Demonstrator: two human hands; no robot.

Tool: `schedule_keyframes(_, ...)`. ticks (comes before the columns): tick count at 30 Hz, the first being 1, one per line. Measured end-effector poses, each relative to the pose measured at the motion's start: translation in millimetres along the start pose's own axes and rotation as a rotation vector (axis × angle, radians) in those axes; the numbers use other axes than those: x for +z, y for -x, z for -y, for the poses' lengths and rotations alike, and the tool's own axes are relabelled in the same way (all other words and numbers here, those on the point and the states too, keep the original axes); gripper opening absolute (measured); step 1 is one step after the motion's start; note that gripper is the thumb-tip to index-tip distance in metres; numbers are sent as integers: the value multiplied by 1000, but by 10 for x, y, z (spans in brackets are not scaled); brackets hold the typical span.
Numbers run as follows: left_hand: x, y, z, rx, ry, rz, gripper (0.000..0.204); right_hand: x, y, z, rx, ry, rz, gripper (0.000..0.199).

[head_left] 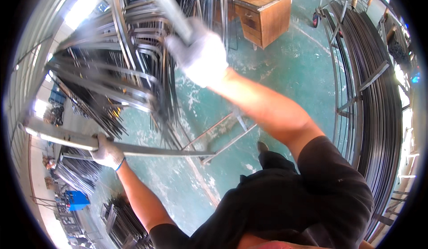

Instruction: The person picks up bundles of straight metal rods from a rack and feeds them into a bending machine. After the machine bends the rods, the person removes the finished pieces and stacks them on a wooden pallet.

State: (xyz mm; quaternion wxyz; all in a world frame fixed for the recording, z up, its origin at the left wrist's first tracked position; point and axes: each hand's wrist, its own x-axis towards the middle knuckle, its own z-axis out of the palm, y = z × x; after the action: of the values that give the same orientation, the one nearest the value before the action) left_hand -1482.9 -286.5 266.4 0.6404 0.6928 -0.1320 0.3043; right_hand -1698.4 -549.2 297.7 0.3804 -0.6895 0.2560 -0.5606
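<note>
My left hand, in a pale work glove with a blue cuff edge, is closed round a long grey metal bar at the left. My right hand, gloved in white and smeared by motion, is wrapped round a pale metal bar that runs out past the top edge. Whether the two bars belong to one frame I cannot tell. Between and beyond my hands, many bent dark metal tubes hang stacked on a rack. Thin rack legs show on the floor below.
A wooden desk stands at the far middle. Along the right, a long rack holds bundled dark metal rods. At lower left are a stack of dark metal pieces and a blue machine. The green floor is scuffed.
</note>
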Motion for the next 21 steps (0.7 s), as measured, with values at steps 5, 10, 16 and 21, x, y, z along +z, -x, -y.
schedule_keyframes(5,51,-660,508,-92,-51,49,19,639,-123,-24,-26,-110,97,26)
schedule_keyframes(10,95,-1261,877,-209,-109,137,24,1196,-312,-89,-70,-113,208,24)
schedule_keyframes(16,222,-1572,1146,-299,-527,237,42,1862,-553,-189,-31,-157,293,30)
schedule_keyframes(21,411,-1170,1500,-114,-586,83,35,2450,-685,-297,-45,-158,279,32)
